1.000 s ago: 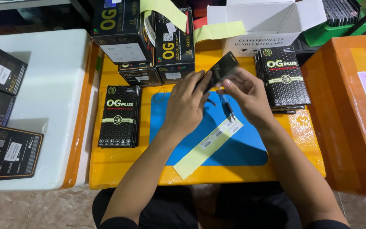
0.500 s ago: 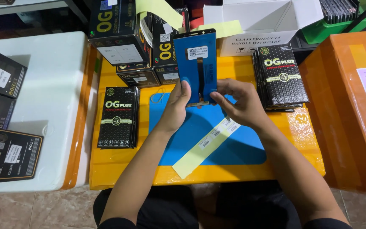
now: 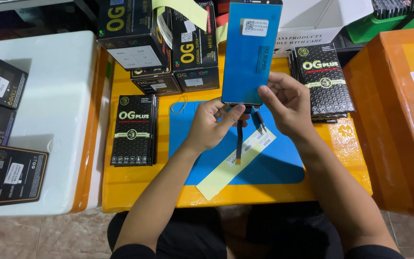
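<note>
I hold a phone display panel (image 3: 251, 52) upright above the table, its face covered with blue film and a small white sticker near the top. My left hand (image 3: 212, 123) pinches its lower left corner and my right hand (image 3: 283, 103) grips its lower right edge. A dark flex cable (image 3: 239, 143) hangs from the panel's bottom edge between my hands. Below lies a blue work mat (image 3: 274, 165) with a pale yellow strip (image 3: 231, 168) across it.
The mat rests on a yellow table (image 3: 135, 184). A flat black box (image 3: 134, 129) lies left of the mat, and a stack of similar boxes (image 3: 323, 79) lies right. Tall black cartons (image 3: 161, 43) stand behind. A white surface (image 3: 49, 110) with dark boxes is left, an orange box (image 3: 398, 120) right.
The panel has been turned from a tilted dark edge-on view to upright and raised higher. Both hands rose with it, and the flex cable now dangles beneath.
</note>
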